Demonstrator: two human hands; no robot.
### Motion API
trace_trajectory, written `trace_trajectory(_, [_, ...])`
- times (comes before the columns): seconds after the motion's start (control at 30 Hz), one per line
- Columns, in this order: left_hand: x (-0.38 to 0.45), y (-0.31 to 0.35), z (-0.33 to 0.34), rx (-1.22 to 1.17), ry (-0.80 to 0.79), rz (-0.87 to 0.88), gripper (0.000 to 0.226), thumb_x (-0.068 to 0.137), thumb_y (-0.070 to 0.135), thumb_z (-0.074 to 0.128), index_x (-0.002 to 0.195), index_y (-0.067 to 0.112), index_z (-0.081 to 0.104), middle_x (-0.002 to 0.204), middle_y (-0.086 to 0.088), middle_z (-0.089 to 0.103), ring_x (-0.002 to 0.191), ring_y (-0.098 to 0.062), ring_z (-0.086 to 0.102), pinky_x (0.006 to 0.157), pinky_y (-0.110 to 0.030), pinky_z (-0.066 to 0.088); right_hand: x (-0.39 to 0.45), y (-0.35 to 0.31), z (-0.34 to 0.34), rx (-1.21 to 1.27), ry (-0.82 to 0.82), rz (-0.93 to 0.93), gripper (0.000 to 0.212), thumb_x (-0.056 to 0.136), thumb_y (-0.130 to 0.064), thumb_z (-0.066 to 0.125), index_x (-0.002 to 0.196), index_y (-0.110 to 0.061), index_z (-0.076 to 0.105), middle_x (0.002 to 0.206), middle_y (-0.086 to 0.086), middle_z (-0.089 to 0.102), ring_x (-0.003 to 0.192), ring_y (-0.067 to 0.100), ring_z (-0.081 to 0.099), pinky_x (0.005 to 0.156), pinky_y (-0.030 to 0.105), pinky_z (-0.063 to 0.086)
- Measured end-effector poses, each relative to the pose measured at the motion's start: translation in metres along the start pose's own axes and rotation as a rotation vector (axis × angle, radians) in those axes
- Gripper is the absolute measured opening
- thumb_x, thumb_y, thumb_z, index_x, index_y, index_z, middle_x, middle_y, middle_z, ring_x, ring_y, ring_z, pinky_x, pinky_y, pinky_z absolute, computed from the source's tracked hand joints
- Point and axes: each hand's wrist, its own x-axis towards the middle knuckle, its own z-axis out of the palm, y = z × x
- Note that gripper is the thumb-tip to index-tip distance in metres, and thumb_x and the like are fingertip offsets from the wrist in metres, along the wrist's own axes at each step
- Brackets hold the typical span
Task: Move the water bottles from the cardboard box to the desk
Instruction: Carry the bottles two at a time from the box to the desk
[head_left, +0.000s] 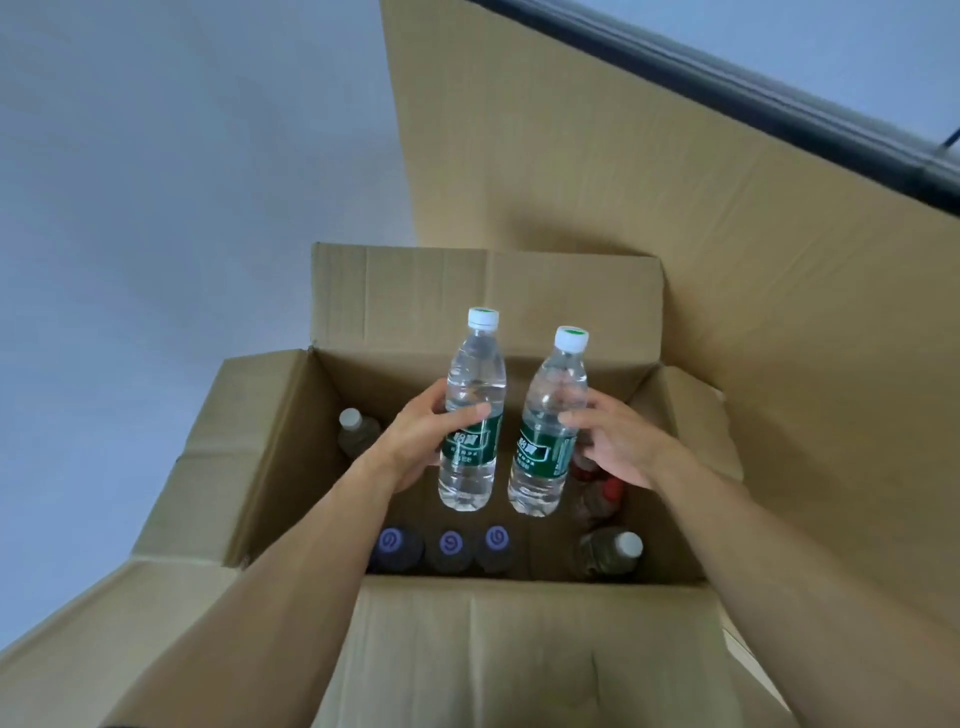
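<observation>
Below the curled fingers (470, 413), open brown cardboard box (291, 415) with raised flaps, holding three dark purple-capped bottles (448, 545) along the near wall, a pale white-capped bottle (356, 431) at the far left, another white-capped one (610, 551) and red-capped ones (605, 486) on the right. Above those, two clear plastic green-labelled water bottles, left one (472, 410) gripped round its middle by the left hand (415, 441), right one (550, 426) likewise by the right hand (613, 441), both lifted clear, upright, just apart. Lifting-out step seemingly in hand; next, probably carrying both over the rim to the desk, not in view.
</observation>
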Motion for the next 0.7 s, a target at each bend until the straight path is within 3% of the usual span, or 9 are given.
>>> trace_trajectory(0.1, [-0.014, 0.012, 0.011, -0.115, 0.054, 0.037, 0.073, 0.07, 0.051, 0.085, 0.135, 0.03, 0.058, 0.128, -0.004, 0.069, 0.117, -0.025, 0.067, 0.103, -0.051, 0.05, -0.013, -0.023, 0.017, 0.085, 0.009, -0.064, 0.064, 0.079, -0.019, 0.065, 0.141, -0.008, 0.052, 0.127, 0.011, 0.062, 0.117, 0.026, 0.057, 0.096, 0.037, 0.046])
trace_trajectory(0.23, [-0.027, 0.029, 0.025, -0.147, 0.174, 0.057, 0.092, 0.061, 0.071, 0.082, 0.14, 0.033, 0.053, 0.13, 0.0, 0.068, 0.122, -0.025, 0.063, 0.106, -0.054, 0.047, -0.021, -0.041, 0.035, 0.194, 0.009, -0.107, 0.053, 0.094, -0.029, 0.056, 0.142, -0.005, 0.052, 0.14, 0.021, 0.058, 0.133, 0.04, 0.05, 0.116, 0.052, 0.036])
trace_trajectory(0.3, [-0.032, 0.036, 0.029, -0.17, 0.215, 0.059, 0.101, 0.054, 0.078, 0.081, 0.139, 0.032, 0.052, 0.122, 0.001, 0.072, 0.113, -0.023, 0.069, 0.099, -0.049, 0.053, -0.024, -0.046, 0.043, 0.255, -0.003, -0.097, 0.05, 0.098, -0.039, 0.049, 0.138, -0.01, 0.059, 0.138, 0.017, 0.061, 0.132, 0.036, 0.054, 0.113, 0.05, 0.04])
trace_trajectory(0.4, [-0.036, 0.043, 0.031, -0.235, 0.24, 0.049, 0.108, 0.046, 0.079, 0.084, 0.137, 0.03, 0.053, 0.118, -0.005, 0.073, 0.107, -0.028, 0.072, 0.096, -0.054, 0.055, -0.022, -0.049, 0.049, 0.263, -0.043, -0.105, 0.05, 0.099, -0.052, 0.044, 0.128, -0.02, 0.069, 0.133, 0.01, 0.066, 0.124, 0.028, 0.063, 0.102, 0.045, 0.047])
trace_trajectory(0.5, [-0.041, 0.046, 0.034, -0.238, 0.276, 0.036, 0.107, 0.046, 0.08, 0.082, 0.137, 0.032, 0.053, 0.121, -0.006, 0.072, 0.109, -0.029, 0.07, 0.098, -0.055, 0.053, -0.019, -0.05, 0.053, 0.227, -0.046, -0.066, 0.062, 0.093, -0.064, 0.049, 0.134, -0.019, 0.063, 0.13, 0.013, 0.068, 0.12, 0.03, 0.065, 0.103, 0.05, 0.047])
trace_trajectory(0.63, [-0.047, 0.046, 0.037, -0.239, 0.292, 0.047, 0.1, 0.053, 0.079, 0.081, 0.137, 0.032, 0.054, 0.128, -0.008, 0.068, 0.118, -0.034, 0.064, 0.104, -0.058, 0.047, -0.014, -0.051, 0.061, 0.165, -0.018, -0.045, 0.066, 0.087, -0.061, 0.061, 0.133, -0.014, 0.06, 0.119, 0.013, 0.073, 0.107, 0.03, 0.071, 0.09, 0.045, 0.056])
trace_trajectory(0.7, [-0.051, 0.046, 0.037, -0.263, 0.303, 0.047, 0.088, 0.059, 0.072, 0.081, 0.133, 0.031, 0.057, 0.126, -0.009, 0.07, 0.116, -0.034, 0.066, 0.103, -0.059, 0.049, -0.01, -0.052, 0.063, 0.146, -0.021, -0.037, 0.066, 0.086, -0.06, 0.063, 0.132, -0.012, 0.061, 0.118, 0.015, 0.072, 0.105, 0.032, 0.071, 0.093, 0.048, 0.056])
